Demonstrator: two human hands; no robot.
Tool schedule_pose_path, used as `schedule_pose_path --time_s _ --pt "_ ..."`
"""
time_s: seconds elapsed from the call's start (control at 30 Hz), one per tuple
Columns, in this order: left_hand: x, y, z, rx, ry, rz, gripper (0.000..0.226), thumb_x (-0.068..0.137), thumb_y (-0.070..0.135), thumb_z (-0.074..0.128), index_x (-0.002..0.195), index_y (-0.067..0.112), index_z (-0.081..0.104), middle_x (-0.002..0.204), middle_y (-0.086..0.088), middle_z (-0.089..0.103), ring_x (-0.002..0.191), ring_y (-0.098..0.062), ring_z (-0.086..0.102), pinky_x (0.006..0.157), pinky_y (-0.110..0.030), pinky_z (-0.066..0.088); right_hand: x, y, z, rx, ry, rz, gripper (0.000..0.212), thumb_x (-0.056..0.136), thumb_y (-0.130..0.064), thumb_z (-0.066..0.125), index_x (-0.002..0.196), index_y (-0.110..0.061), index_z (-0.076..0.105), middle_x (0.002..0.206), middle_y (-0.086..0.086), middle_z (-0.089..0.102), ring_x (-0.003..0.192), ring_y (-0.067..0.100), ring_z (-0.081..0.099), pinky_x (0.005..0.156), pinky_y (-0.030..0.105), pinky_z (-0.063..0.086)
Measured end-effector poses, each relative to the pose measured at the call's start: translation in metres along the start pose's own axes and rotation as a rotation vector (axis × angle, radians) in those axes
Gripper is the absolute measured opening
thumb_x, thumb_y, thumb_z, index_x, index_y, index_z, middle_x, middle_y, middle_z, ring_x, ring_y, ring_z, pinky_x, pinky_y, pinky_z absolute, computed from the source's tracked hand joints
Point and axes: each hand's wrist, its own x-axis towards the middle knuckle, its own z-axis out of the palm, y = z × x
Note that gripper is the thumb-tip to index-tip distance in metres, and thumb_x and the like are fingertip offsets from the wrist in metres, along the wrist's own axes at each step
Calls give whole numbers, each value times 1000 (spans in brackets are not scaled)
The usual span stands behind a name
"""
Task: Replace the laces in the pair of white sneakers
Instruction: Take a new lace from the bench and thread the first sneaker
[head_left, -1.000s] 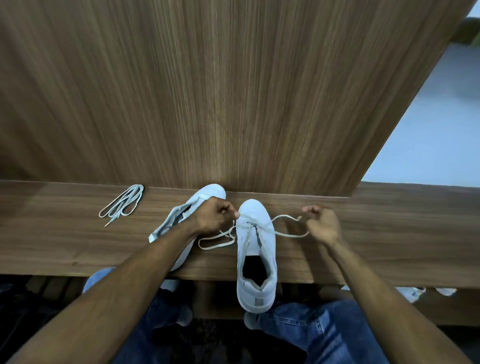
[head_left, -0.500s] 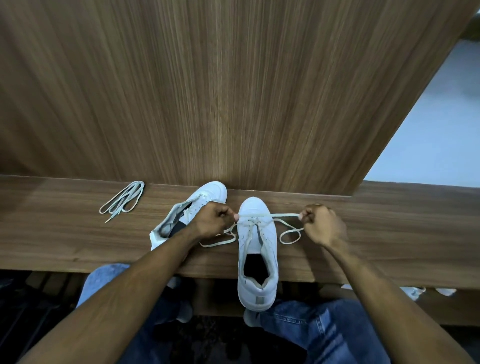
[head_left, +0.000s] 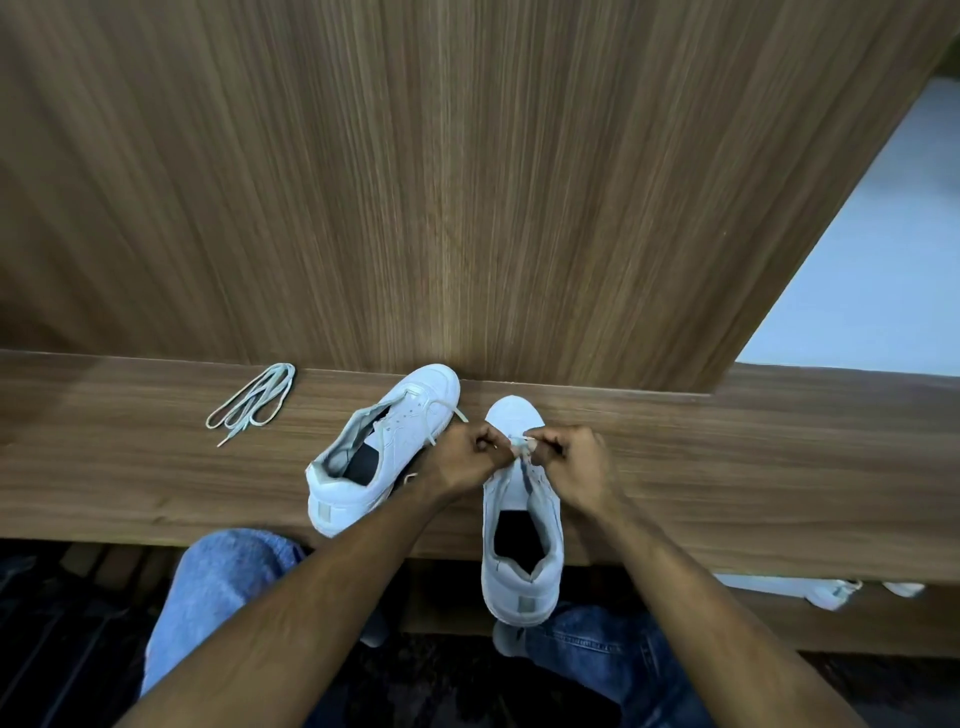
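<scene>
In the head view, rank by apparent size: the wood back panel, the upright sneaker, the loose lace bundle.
1. Wood back panel, by far largest.
2. Upright sneaker.
3. Loose lace bundle, smallest, though it lies farther from the camera.

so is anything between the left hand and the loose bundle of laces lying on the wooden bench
Yes: the tilted white sneaker lies between the left hand and the loose pale lace bundle. That hand also pinches the upright sneaker's lace.

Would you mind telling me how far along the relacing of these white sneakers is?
Done, apparently: a loose lace bundle lies apart on the bench. In hand: the left hand and right hand pinch lace ends together over the right sneaker. Left: finishing that sneaker; the left sneaker, tipped sideways, looks only partly laced.
</scene>
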Motion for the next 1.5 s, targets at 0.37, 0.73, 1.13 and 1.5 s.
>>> schedule_pose_path --time_s 0.37,0.73,1.13,1.5 --pt "-7 -8 1 -27 122 -250 27 74 24 65 64 -1 67 57 -8 55 55 -17 50 58 -28 41 -5 1 10 -94 -30 96 19 72 -38 53 82 -44 68 76 -9 73 75 16 68 65 33 55" --pt "-10 -3 0 -213 107 -365 13 83 7 61 70 5 62 47 -2 50 45 -14 45 44 -20 40 -6 -7 22 -361 19 -10 22 87 -32 52 82 -23 72 88 -2 70 83 23 63 62 30 44" --pt "-5 10 -11 -274 -14 -375 17 92 2 52 76 5 59 69 -12 65 53 -15 61 46 -22 47 -10 -3 23 -256 32 -49 26 83 -38 64 106 -26 70 108 -4 60 104 17 56 73 25 36" --pt "12 33 -68 -1115 321 -256 15 102 18 39 97 15 53 84 -5 73 71 -18 73 59 -26 59 -29 16 14 -368 78 -47 25 83 -50 59 79 -25 54 82 -7 56 87 22 59 72 29 34"
